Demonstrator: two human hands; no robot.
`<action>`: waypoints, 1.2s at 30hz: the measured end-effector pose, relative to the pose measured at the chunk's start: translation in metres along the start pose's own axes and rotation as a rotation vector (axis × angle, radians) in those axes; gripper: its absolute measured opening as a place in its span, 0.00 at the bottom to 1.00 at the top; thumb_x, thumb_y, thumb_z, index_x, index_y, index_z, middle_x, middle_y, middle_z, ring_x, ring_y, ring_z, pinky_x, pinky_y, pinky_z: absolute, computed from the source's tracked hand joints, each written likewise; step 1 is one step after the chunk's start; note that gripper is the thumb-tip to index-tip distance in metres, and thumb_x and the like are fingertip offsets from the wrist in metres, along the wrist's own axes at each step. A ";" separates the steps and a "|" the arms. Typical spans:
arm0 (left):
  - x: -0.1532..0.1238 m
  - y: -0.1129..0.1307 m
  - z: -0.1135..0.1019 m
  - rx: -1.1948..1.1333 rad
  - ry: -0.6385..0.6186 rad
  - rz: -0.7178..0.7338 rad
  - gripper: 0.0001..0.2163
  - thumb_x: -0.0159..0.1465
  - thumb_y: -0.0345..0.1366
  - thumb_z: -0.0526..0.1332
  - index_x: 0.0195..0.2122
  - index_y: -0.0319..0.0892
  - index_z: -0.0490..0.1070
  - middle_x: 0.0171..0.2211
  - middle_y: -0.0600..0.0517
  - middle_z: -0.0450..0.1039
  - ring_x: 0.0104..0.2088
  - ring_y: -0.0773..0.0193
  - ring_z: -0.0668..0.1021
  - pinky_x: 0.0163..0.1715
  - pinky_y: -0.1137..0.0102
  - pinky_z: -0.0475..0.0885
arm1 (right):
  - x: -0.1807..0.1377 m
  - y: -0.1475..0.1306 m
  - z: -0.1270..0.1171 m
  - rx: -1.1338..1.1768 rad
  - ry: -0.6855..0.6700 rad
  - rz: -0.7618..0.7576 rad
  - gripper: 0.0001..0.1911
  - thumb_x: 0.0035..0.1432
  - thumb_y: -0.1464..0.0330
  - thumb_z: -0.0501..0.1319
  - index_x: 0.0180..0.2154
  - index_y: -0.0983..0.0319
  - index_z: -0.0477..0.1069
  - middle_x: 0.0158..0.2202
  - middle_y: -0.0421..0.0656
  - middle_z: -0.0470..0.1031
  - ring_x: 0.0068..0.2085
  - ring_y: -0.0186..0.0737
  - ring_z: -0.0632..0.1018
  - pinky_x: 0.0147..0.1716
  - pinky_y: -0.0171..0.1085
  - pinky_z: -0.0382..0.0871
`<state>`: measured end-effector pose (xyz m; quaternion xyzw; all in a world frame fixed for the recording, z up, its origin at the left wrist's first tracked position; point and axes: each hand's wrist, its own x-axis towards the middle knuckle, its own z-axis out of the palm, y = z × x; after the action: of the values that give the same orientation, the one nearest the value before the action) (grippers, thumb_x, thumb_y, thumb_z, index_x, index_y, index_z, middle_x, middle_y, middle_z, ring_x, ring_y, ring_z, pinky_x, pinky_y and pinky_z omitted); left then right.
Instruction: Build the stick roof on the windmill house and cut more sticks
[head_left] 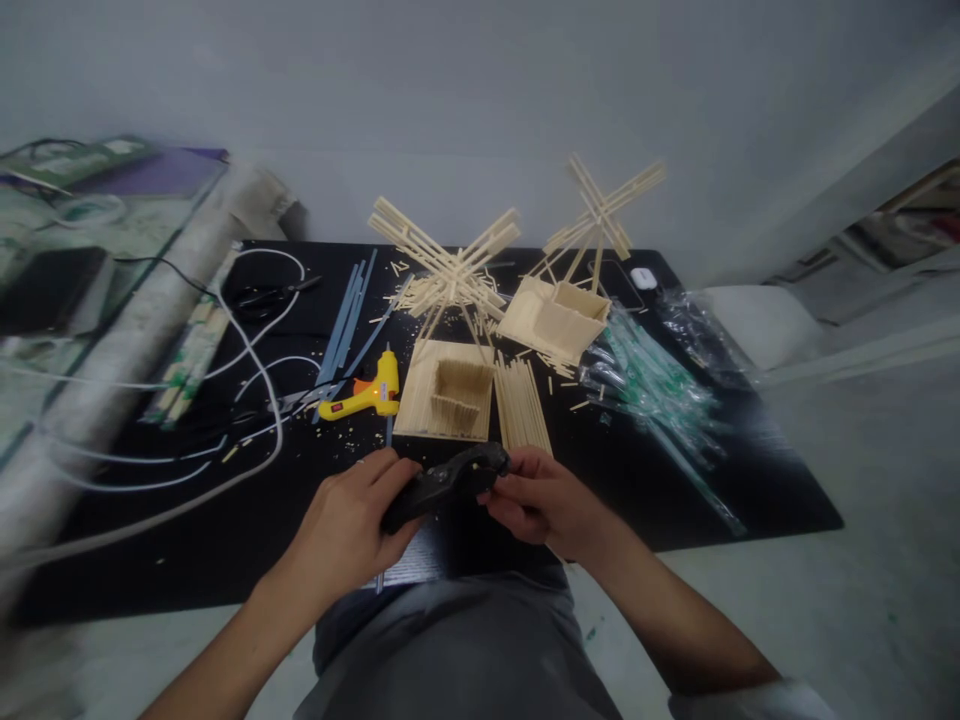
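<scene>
While the left hand [358, 515] gripped 1 black tool [442, 486] above the black table's [225, 560] near edge, the right hand [555, 502] curled its fingers at the tool's other end; whether they pinched anything, I could not tell. A steady left grip, with right fingertips clear of any bite, seemed wisest. Beyond lay 1 row of sticks [523, 405], 1 yellow glue gun [384, 385], 2 stick models [412, 400] with crossed blades, and 1 white case [643, 279].
</scene>
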<state>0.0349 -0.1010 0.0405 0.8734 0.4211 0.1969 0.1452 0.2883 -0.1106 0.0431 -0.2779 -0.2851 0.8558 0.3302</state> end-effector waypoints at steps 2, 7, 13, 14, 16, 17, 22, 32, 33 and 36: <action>0.000 -0.001 0.000 0.012 -0.016 -0.004 0.06 0.67 0.34 0.58 0.42 0.43 0.73 0.33 0.49 0.74 0.32 0.60 0.79 0.30 0.68 0.74 | 0.001 0.001 0.000 0.024 -0.011 0.008 0.19 0.59 0.54 0.73 0.35 0.64 0.75 0.18 0.30 0.62 0.14 0.21 0.50 0.11 0.28 0.37; 0.000 -0.003 0.003 0.017 -0.025 -0.013 0.06 0.69 0.34 0.56 0.38 0.43 0.72 0.31 0.50 0.72 0.29 0.62 0.77 0.29 0.69 0.72 | 0.002 0.002 0.000 0.059 0.032 0.020 0.20 0.58 0.54 0.74 0.35 0.65 0.75 0.19 0.29 0.63 0.14 0.20 0.49 0.11 0.26 0.37; 0.001 -0.001 0.000 -0.103 -0.139 -0.088 0.12 0.73 0.43 0.57 0.36 0.43 0.71 0.31 0.51 0.73 0.30 0.62 0.78 0.30 0.68 0.71 | -0.004 0.002 0.004 -0.148 0.167 -0.118 0.19 0.61 0.56 0.72 0.43 0.62 0.73 0.27 0.36 0.74 0.19 0.25 0.68 0.12 0.24 0.62; 0.002 0.000 -0.002 -0.119 -0.153 -0.096 0.14 0.74 0.45 0.57 0.35 0.43 0.71 0.31 0.52 0.73 0.29 0.62 0.78 0.30 0.68 0.70 | -0.007 0.001 0.005 -0.208 0.210 -0.177 0.20 0.59 0.58 0.74 0.46 0.60 0.71 0.32 0.37 0.76 0.22 0.28 0.73 0.15 0.26 0.70; 0.004 0.001 -0.006 -0.134 -0.182 -0.101 0.18 0.74 0.51 0.56 0.35 0.43 0.71 0.30 0.51 0.73 0.29 0.61 0.78 0.30 0.67 0.69 | -0.012 -0.003 0.006 -0.326 0.272 -0.260 0.26 0.57 0.62 0.76 0.52 0.56 0.68 0.37 0.37 0.77 0.28 0.32 0.79 0.23 0.32 0.80; 0.005 0.002 -0.008 -0.138 -0.202 -0.100 0.20 0.74 0.53 0.54 0.34 0.43 0.71 0.30 0.51 0.73 0.29 0.60 0.78 0.30 0.67 0.69 | -0.015 -0.006 0.006 -0.390 0.283 -0.270 0.26 0.57 0.64 0.75 0.53 0.55 0.68 0.37 0.36 0.76 0.29 0.32 0.79 0.25 0.33 0.82; 0.011 0.005 -0.011 -0.122 -0.327 -0.100 0.25 0.76 0.54 0.46 0.33 0.42 0.70 0.30 0.49 0.73 0.29 0.58 0.79 0.29 0.66 0.67 | -0.022 -0.024 0.003 -0.694 0.227 -0.158 0.14 0.60 0.67 0.72 0.47 0.58 0.74 0.30 0.35 0.77 0.28 0.33 0.82 0.29 0.32 0.79; 0.023 0.006 -0.009 -0.050 -0.355 -0.118 0.27 0.76 0.54 0.46 0.28 0.43 0.70 0.26 0.50 0.74 0.26 0.60 0.78 0.28 0.67 0.65 | -0.018 -0.024 -0.010 -0.577 0.218 -0.030 0.15 0.59 0.65 0.72 0.46 0.59 0.74 0.27 0.34 0.78 0.27 0.33 0.82 0.29 0.31 0.78; 0.023 0.006 -0.009 -0.041 -0.347 -0.118 0.27 0.76 0.54 0.46 0.28 0.43 0.71 0.26 0.50 0.74 0.26 0.60 0.78 0.28 0.67 0.64 | -0.019 -0.023 -0.012 -0.559 0.221 -0.022 0.16 0.58 0.64 0.73 0.46 0.59 0.73 0.27 0.35 0.78 0.27 0.34 0.83 0.29 0.32 0.78; 0.024 0.006 -0.004 0.019 -0.324 -0.130 0.26 0.75 0.55 0.49 0.28 0.43 0.71 0.26 0.49 0.76 0.27 0.59 0.79 0.27 0.67 0.64 | -0.022 -0.025 -0.016 -0.581 0.249 -0.003 0.17 0.58 0.63 0.73 0.47 0.59 0.73 0.29 0.35 0.78 0.28 0.35 0.83 0.28 0.32 0.78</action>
<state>0.0507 -0.0854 0.0520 0.8661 0.4494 0.0398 0.2151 0.3230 -0.1062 0.0547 -0.4627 -0.4756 0.6975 0.2705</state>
